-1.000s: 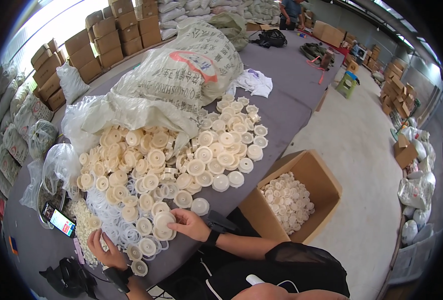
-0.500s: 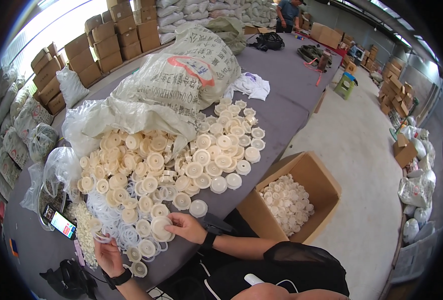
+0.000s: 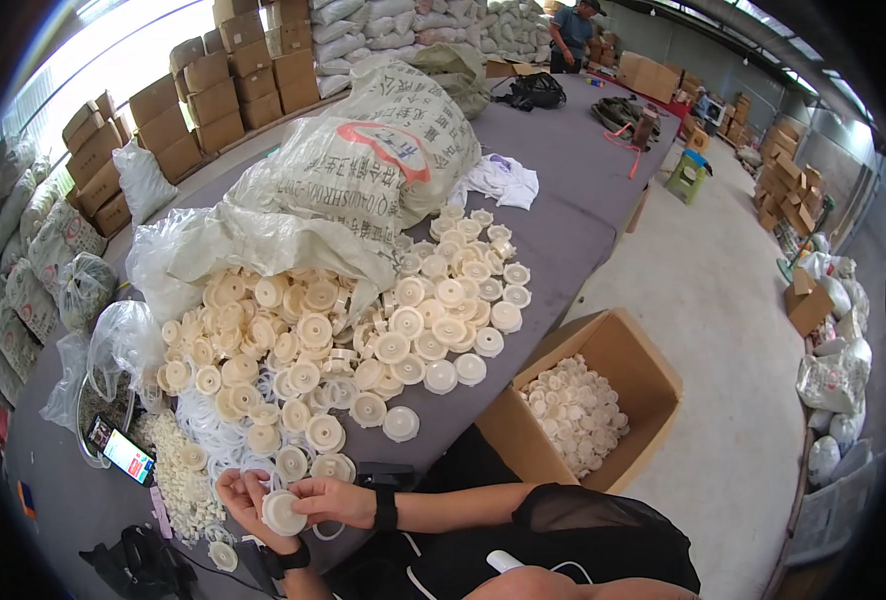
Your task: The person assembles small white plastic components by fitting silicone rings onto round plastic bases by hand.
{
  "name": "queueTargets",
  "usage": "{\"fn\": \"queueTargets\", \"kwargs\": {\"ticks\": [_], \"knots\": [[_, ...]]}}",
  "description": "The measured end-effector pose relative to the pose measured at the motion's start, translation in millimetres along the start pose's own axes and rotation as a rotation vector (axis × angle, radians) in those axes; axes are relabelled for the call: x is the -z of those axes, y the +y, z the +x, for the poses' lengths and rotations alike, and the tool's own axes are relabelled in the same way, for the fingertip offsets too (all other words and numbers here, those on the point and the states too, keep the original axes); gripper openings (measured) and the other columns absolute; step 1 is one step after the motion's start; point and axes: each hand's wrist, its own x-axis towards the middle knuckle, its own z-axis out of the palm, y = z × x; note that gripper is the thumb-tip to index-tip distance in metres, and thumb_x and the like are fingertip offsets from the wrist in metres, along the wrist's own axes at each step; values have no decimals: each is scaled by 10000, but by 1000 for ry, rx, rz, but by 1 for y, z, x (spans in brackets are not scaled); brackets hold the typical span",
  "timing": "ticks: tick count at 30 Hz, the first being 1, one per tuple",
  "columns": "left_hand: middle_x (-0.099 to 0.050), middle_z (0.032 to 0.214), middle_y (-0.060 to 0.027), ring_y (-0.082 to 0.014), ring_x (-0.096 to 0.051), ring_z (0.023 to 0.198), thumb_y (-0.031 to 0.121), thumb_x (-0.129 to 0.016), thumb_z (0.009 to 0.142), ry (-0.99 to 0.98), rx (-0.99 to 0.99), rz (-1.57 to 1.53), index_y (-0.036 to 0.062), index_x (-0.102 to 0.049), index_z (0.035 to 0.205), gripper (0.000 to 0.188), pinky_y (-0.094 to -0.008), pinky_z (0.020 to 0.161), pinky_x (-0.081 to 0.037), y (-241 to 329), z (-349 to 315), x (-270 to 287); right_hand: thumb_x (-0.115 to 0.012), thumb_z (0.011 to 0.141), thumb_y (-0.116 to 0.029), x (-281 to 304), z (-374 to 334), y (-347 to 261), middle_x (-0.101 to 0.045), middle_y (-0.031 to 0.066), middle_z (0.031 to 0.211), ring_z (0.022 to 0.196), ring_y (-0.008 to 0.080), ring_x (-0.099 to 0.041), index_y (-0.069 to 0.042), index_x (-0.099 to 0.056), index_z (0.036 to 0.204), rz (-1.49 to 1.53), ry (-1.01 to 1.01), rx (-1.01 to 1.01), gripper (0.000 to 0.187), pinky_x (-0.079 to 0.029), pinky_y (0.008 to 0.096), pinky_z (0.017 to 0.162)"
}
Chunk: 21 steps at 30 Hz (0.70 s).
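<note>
My right hand (image 3: 343,502) pinches a round cream plastic cap (image 3: 283,513) by its right edge, close to the table's near edge. Just left of it, my left hand (image 3: 247,508) has its fingers curled, partly behind the cap; whatever they hold, if anything, is hidden. Beyond both hands spreads a heap of similar caps (image 3: 313,330), spilling from a large woven sack (image 3: 363,170). Translucent plastic rings (image 3: 203,420) lie in a tangle at the heap's left front. Small off-white pieces (image 3: 178,465) form a pile beside my left hand.
An open cardboard box (image 3: 648,385) with many pale caps stands right of the table. A lit phone (image 3: 121,450) rests at the left, near a black bag (image 3: 138,565). A white cloth (image 3: 503,182) lies past the sack. Another person (image 3: 570,35) stands at the far end.
Both hands have drawn nearer to me and come together. My right hand has brought the cap from the heap's edge toward my left hand, which held a translucent ring earlier.
</note>
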Motion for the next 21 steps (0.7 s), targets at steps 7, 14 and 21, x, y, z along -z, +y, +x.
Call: {"fn": "queueTargets", "kwargs": {"ticks": [7,14,21], "knots": [[-501,724,-28,-74,-451,621,88,-489,826,58,25,-25,54,-432,917,112,-199,559,-342,-3,5,13,-535,813,-216,13,11,3,-558,-18,922,831,68,-517,-68,-538,995,37,174,32,234,-416,215,710],[-504,786,1,-49,-437,678,122,-520,820,422,6,-94,79,-481,879,83,-183,581,-323,-5,15,59,-594,767,-189,14,31,-20,-562,29,930,837,80,-518,-41,-577,874,-224,231,76,183,-417,214,700],[-480,707,1,-39,-410,548,69,-518,810,397,15,-113,68,-484,812,35,-144,479,-322,18,-11,38,-645,706,-161,13,39,-12,-541,109,964,896,135,-498,20,-552,834,-1000,442,677,241,-434,249,658]]}}
